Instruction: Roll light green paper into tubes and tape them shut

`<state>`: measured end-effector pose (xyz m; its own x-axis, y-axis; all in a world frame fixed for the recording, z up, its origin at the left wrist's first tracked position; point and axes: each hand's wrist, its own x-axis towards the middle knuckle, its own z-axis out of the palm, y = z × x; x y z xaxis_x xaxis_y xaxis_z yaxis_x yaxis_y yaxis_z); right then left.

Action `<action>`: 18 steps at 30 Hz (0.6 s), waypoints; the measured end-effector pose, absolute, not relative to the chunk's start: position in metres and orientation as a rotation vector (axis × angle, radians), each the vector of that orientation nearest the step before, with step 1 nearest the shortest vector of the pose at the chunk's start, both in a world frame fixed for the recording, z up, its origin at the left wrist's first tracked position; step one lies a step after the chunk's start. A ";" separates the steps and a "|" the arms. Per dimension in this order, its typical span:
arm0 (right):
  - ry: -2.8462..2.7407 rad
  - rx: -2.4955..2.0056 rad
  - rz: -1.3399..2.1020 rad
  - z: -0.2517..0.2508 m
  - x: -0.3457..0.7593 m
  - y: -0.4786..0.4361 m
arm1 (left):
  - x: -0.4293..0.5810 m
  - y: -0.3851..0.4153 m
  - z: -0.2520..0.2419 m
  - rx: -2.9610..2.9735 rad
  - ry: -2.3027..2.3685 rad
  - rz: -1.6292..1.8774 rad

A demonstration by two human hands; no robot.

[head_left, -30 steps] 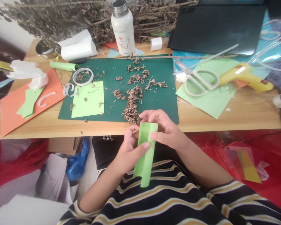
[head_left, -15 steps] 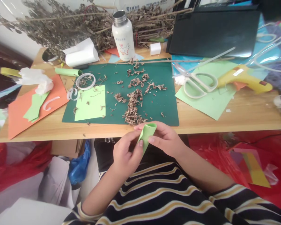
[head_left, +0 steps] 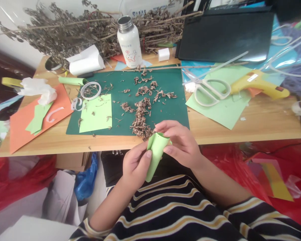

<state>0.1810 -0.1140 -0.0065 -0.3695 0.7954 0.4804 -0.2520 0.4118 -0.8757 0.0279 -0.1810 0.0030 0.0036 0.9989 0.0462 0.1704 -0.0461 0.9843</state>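
A light green paper tube (head_left: 156,152), rolled up and tilted, is held over my lap at the table's front edge. My left hand (head_left: 136,164) grips it from the left, thumb across its front. On the other side, my right hand (head_left: 182,142) has its fingers curved apart around the upper end, thumb close to the rim. Whether the right fingertips touch the paper is hard to see. Just beyond the tube, crumbled dry leaves (head_left: 140,117) lie in a heap on a green cutting mat (head_left: 175,117). A square of light green paper (head_left: 96,115) rests on the mat's left part.
White-handled scissors (head_left: 212,92) and a yellow glue gun (head_left: 261,85) lie on green paper at the right. An open white bottle (head_left: 130,45) stands behind the mat, before bundled dry branches (head_left: 72,30). A roll of tape (head_left: 91,90) and orange paper (head_left: 17,129) are at the left.
My right hand has loosened from the tube and its fingers have lifted and spread. More of the tube's front and an overlapping paper edge now show. My left hand keeps its hold.
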 end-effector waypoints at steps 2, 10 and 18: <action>-1.678 -0.509 1.154 -0.002 0.186 -0.109 | 0.029 -0.180 0.003 1.369 1.291 1.134; -1.962 -0.542 1.142 0.020 0.197 -0.096 | 0.030 -0.178 0.012 1.663 1.375 1.111; -2.005 -0.684 1.079 0.032 0.190 -0.100 | 0.029 -0.182 0.008 1.452 1.186 1.174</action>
<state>0.1896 -0.1001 0.0324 -0.5791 0.7321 0.3588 0.1038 0.5027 -0.8582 0.0294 -0.1818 0.0085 0.0905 0.9878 0.1270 0.1378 -0.1387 0.9807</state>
